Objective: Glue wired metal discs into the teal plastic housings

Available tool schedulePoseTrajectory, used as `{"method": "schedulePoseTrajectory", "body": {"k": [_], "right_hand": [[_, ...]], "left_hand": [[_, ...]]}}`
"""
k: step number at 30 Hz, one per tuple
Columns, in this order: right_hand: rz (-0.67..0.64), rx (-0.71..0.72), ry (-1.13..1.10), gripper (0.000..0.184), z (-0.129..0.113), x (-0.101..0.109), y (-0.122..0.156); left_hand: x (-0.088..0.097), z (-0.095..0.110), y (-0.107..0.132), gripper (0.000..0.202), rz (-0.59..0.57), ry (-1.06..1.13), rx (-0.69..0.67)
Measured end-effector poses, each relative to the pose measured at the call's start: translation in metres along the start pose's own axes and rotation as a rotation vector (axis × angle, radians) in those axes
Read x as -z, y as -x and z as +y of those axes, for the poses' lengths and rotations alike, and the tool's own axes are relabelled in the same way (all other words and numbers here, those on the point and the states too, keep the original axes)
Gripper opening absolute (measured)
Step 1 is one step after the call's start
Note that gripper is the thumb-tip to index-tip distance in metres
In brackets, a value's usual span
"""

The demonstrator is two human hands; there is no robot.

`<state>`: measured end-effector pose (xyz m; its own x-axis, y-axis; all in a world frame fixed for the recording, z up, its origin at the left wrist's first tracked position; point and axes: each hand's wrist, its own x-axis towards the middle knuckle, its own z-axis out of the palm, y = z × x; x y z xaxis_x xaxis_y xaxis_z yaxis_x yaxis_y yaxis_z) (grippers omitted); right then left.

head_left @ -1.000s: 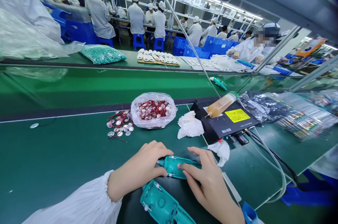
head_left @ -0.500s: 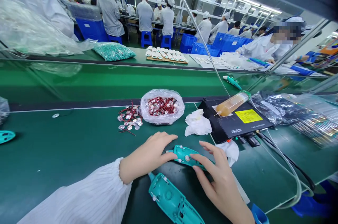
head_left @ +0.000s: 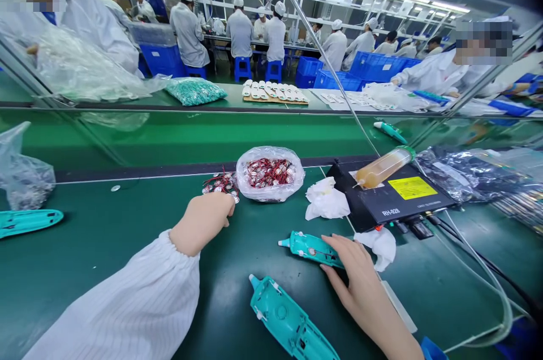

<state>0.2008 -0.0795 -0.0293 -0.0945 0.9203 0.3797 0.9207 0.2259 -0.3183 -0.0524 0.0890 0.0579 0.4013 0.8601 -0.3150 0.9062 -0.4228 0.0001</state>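
Note:
My left hand (head_left: pixel 204 221) is over the near edge of a pile of small round metal discs with red wires (head_left: pixel 220 182). Its fingers curl downward, and whatever lies between them is hidden. My right hand (head_left: pixel 354 269) grips a teal plastic shell half (head_left: pixel 311 247) by its right end, thumb on the near side and fingers on the far side. A disc with wires sits inside that shell, whose pale tip points left. Closer to me, a second teal shell half (head_left: pixel 282 312) lies hollow side up, touched by neither hand.
A plastic-lined bowl (head_left: pixel 270 193) holds many wired discs. Crumpled white tissue (head_left: pixel 326 199) lies beside a black box (head_left: pixel 394 204) carrying an amber-filled syringe (head_left: pixel 384 168). Cables run along the right. Another teal shell (head_left: pixel 31 223) lies far left. Co-workers sit beyond the green divider (head_left: pixel 190 134).
My left hand has left the teal shell and moved left and away from me to the disc pile, its fingers curling. My right hand has closed around the shell's right end.

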Motion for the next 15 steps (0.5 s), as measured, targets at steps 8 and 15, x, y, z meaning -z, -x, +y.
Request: {"method": "schedulePoseTrajectory", "body": {"k": [8,15], "right_hand": [[0.035,-0.121,-0.035,0.053,-0.007,0.005,0.003],[0.161,0.015,-0.101,0.035,-0.036,0.020,0.001]], "left_hand": [[0.020,-0.032,0.008,0.020,0.058,-0.050,0.111],[0.011,-0.040,-0.004,0.009,0.031,0.006,0.109]]}}
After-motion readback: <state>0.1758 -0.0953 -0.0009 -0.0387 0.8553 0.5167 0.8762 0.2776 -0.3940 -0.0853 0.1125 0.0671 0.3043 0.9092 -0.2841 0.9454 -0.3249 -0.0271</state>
